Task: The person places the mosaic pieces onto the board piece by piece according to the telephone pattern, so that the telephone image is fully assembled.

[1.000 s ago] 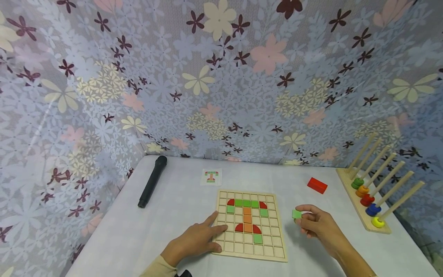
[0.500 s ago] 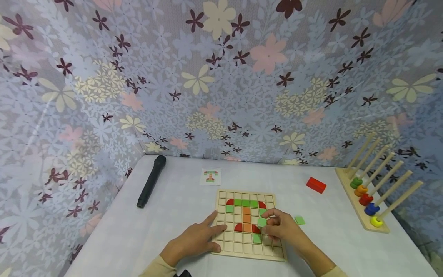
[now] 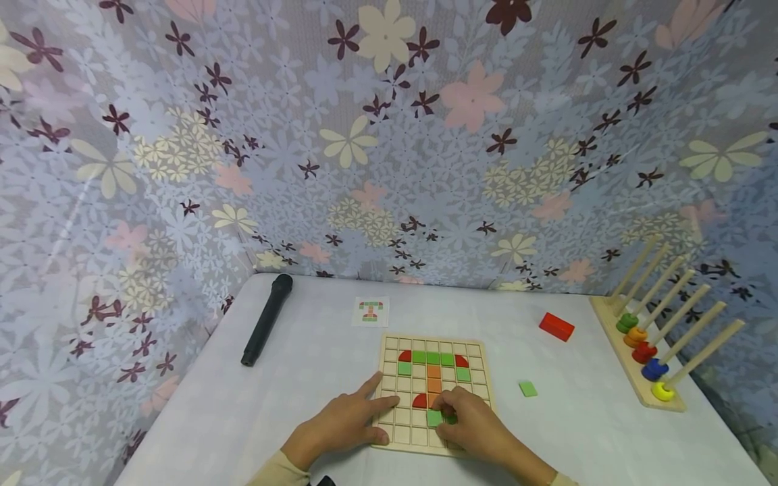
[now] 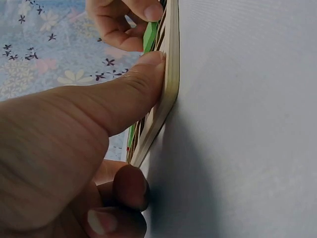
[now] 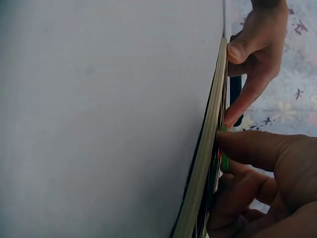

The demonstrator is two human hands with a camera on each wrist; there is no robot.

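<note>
A wooden grid board (image 3: 402,434) lies on the table with red, green and orange tiles set in its cells. My left hand (image 3: 340,420) rests on the board's left edge, fingers spread and extended; its thumb (image 4: 133,87) presses the rim in the left wrist view. Over the lower middle of the board, my right hand (image 3: 474,425) pinches a green square tile (image 3: 434,418) at a cell below the orange column (image 3: 434,385). The tile stands tilted in the left wrist view. My right fingers partly cover the red and green pieces there.
One loose green tile (image 3: 527,389) lies right of the board. Behind the board is a small pattern card (image 3: 371,311). A black microphone (image 3: 267,320) lies at left, a red block (image 3: 556,327) at right, and a wooden peg rack with coloured rings (image 3: 638,358) farther right.
My right hand has carried a green tile left from beside the board to its lower middle. Another green tile now shows on the table where that hand was. The left hand stays put.
</note>
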